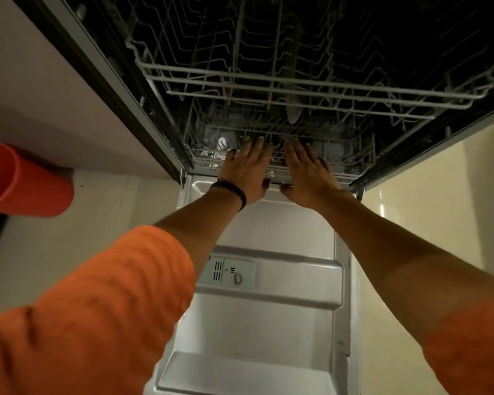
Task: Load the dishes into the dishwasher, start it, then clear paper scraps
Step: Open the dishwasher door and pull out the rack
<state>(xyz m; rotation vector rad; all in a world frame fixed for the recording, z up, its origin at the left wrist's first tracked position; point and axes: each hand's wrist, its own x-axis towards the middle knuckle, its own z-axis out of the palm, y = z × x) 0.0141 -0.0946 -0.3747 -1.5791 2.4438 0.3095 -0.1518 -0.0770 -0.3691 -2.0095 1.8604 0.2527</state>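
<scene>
So we're leaning over the dishwasher [166, 129] with its door [268, 323] dropped flat under our arms. Both hands are on the front edge of the lower rack [357, 155], which sits inside the tub, right at the opening. Our left hand [247, 169] and right hand [308, 172] are side by side, not quite touching. The fingers lie straight and flat over the wires, not curled. The thumbs sit low against the front rail, and we can't tell if they hook under it.

As for dishes, there's only something white and shiny [223, 143] in the rack's left front corner, just beside the left fingertips. It's too dim to say what it is.

The upper rack [311, 88] is pulled out and hangs right over the hands, so it blocks most of the view down. A pale spray arm tip [293, 115] pokes out below it.

The door liner is smooth brushed metal with stepped ridges and a grey detergent dispenser [231, 273] with a round knob. Both racks are pale coated wire against a black interior.

An orange plastic bucket [26, 181] stands off to the left on the pale tiled floor [83, 223], below a plain off-white cabinet panel [40, 81]. The right side is a glossy cream surface [439, 181].

There's a black wristband [234, 192] on the left wrist, a ring [315, 159] on the right hand, and fuzzy orange sleeves [97, 309].
</scene>
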